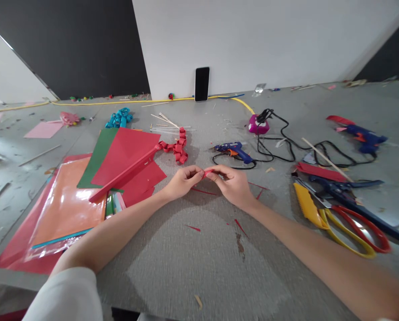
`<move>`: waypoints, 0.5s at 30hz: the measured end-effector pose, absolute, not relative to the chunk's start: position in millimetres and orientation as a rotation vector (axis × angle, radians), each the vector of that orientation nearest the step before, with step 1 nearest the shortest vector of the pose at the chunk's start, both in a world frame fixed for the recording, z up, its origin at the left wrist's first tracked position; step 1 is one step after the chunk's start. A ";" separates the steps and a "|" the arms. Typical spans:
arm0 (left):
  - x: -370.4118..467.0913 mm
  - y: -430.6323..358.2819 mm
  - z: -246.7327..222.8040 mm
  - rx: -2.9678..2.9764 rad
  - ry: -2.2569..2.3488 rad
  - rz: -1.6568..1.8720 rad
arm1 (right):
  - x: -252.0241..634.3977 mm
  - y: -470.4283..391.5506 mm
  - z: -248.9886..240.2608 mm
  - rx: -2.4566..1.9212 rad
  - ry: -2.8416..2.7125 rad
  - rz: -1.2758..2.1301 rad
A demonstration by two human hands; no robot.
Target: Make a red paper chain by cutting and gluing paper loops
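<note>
My left hand and my right hand meet at the middle of the grey table. Both pinch a small red paper piece between thumb and fingertips, which partly hide it. Just beyond my left hand lies a chain of red paper links. A blue glue gun rests on its side beyond my right hand. To the left, a red paper sheet overlaps a green sheet, with a folded red strip across them. Thin red scraps lie nearer me.
Scissors with red and yellow handles and a yellow cutter lie at right. Black cords run to a purple power block. A phone leans on the wall. Blue paper links sit back left, above a plastic-wrapped orange pack.
</note>
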State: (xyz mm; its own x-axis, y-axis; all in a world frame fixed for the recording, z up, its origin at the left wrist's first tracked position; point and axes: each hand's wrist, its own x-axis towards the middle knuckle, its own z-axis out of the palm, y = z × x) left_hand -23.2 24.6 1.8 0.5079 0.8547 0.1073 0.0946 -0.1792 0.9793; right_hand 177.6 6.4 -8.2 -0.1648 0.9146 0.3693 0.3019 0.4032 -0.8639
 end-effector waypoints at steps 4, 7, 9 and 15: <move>-23.1 25.7 -0.6 1.587 0.843 0.865 | 179.1 8.3 -7.2 -1.088 -1.579 0.832; -23.4 25.8 -1.3 1.573 0.847 0.868 | 178.1 8.0 -4.9 -1.059 -1.529 0.874; -23.5 25.5 -0.7 1.586 0.845 0.857 | 176.2 6.4 -3.9 -1.041 -1.571 0.895; -23.3 24.9 2.0 1.610 0.831 0.846 | 173.3 4.2 -7.5 -1.064 -1.643 0.900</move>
